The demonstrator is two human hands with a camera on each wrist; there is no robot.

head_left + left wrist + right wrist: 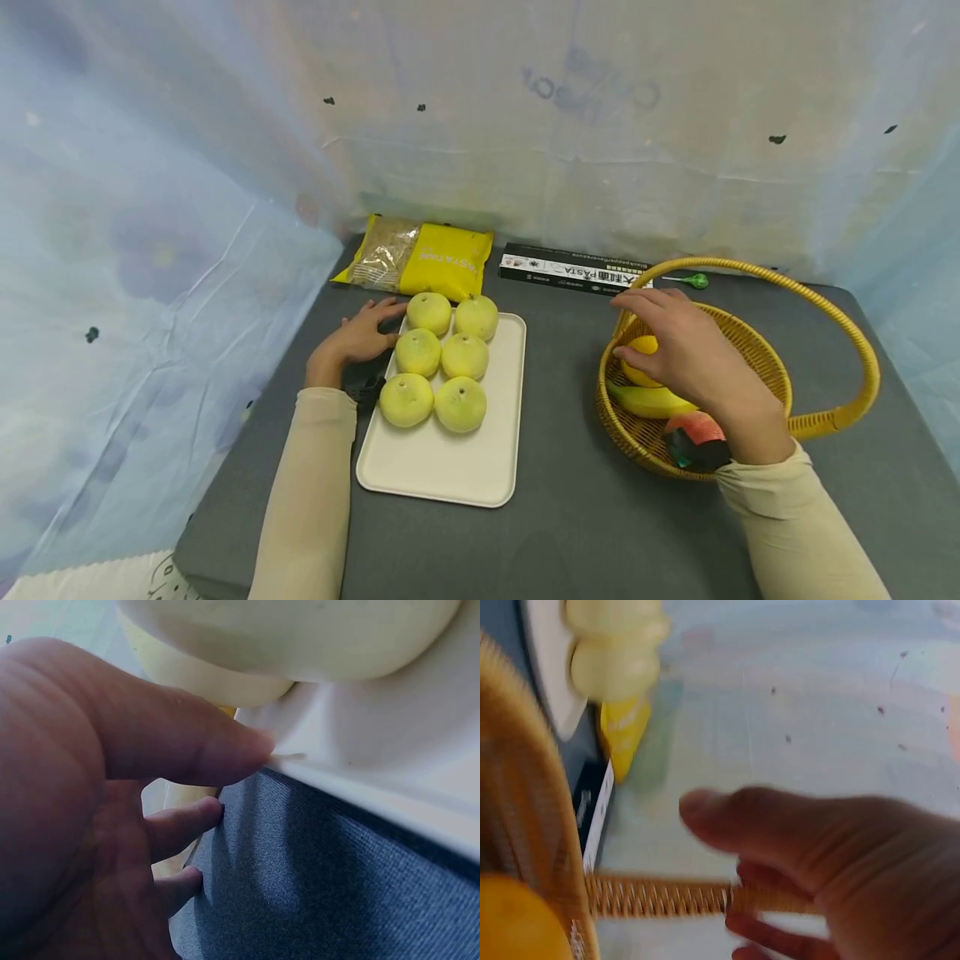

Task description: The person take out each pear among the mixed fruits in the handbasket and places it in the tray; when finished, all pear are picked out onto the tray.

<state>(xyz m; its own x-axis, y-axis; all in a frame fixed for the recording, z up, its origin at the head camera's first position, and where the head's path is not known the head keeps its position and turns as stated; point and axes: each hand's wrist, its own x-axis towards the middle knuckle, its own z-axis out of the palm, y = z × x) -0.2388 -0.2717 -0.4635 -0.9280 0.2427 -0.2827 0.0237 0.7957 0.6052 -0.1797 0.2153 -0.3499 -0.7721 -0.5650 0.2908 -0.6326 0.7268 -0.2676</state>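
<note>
Several round pale yellow-green fruits point(465, 357) sit in two columns on a white rectangular tray point(438, 475). My left hand point(360, 333) lies at the tray's left edge, its thumb touching the rim in the left wrist view and its fingers loosely spread. Over a yellow wicker basket point(765, 350) hovers my right hand point(686, 354), thumb and fingers apart. In the right wrist view its fingers are partly behind the basket handle point(660, 896); whether they touch it I cannot tell. Inside the basket are an orange-yellow fruit point(637, 367), a banana point(652, 402) and a reddish fruit point(697, 427).
Behind the tray lies a yellow pasta bag point(446, 258). A black-and-white pasta box point(573, 268) is at the back, left of a small green-headed item point(697, 281). A dark object point(701, 454) is in the basket. Sheeting point(600, 125) hangs behind the grey table point(585, 517).
</note>
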